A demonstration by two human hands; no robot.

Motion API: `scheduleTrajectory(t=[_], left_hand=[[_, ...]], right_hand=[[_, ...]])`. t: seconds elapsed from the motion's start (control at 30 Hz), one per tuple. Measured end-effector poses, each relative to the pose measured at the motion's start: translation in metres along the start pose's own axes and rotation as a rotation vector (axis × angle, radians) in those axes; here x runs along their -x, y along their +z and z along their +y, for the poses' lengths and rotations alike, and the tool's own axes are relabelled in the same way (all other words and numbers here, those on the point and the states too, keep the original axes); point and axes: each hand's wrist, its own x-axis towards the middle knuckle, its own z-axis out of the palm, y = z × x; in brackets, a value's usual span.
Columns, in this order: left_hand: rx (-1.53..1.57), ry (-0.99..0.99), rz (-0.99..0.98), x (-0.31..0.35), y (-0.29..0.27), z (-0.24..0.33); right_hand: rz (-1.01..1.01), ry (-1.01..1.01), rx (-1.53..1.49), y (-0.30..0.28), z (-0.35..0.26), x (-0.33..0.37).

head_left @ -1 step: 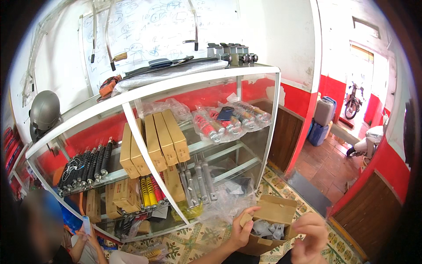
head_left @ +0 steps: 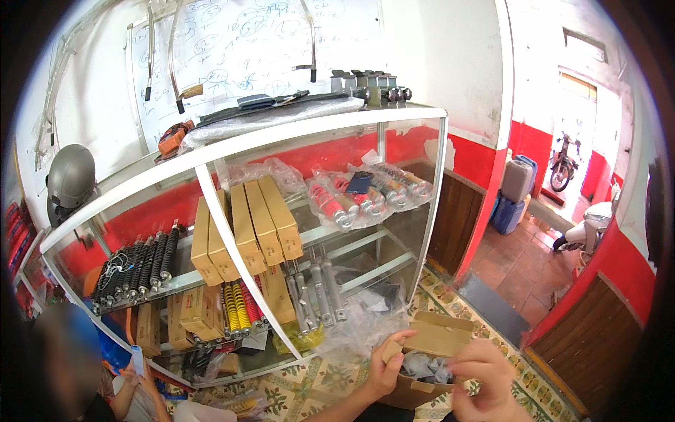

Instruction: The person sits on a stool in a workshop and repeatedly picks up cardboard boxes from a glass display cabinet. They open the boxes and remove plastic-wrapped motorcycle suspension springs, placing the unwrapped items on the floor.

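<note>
A brown cardboard box (head_left: pixel 420 395) with its lid raised stands low in front of me, holding several parts wrapped in clear plastic (head_left: pixel 422 367). My left hand (head_left: pixel 383 369) is closed on the box's left side flap, thumb toward the inside. My right hand (head_left: pixel 486 373) is at the box's right edge with its fingers curled in; what lies between the fingertips is hidden.
A glass display case (head_left: pixel 242 281) holds long cardboard boxes (head_left: pixel 264 221), black springs (head_left: pixel 144 264) and plastic-wrapped shock absorbers (head_left: pixel 369 193). A person with a phone (head_left: pixel 138 360) sits at lower left. A dark mat (head_left: pixel 496 309) lies by the doorway.
My right hand has moved left to the box's right edge, and its fingers have curled in more. My left hand stays at the left flap.
</note>
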Motion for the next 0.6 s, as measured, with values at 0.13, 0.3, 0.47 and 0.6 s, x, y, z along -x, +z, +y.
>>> scheduleTrajectory(t=[0.13, 0.3, 0.47, 0.6], left_hand=[[-0.064, 0.046, 0.069, 0.005, -0.014, -0.013], [-0.105, 0.135, 0.029, 0.0, -0.016, -0.008], [0.138, 0.002, 0.038, 0.003, -0.026, -0.008], [0.167, 0.012, 0.068, 0.017, -0.027, -0.032]], right_hand=[[-0.417, -0.261, -0.009, 0.029, 0.003, -0.065], [-0.452, -0.183, -0.072, 0.043, 0.026, -0.06], [-0.555, -0.063, -0.126, 0.05, 0.042, -0.047], [-0.57, -0.045, -0.121, 0.05, 0.042, -0.04]])
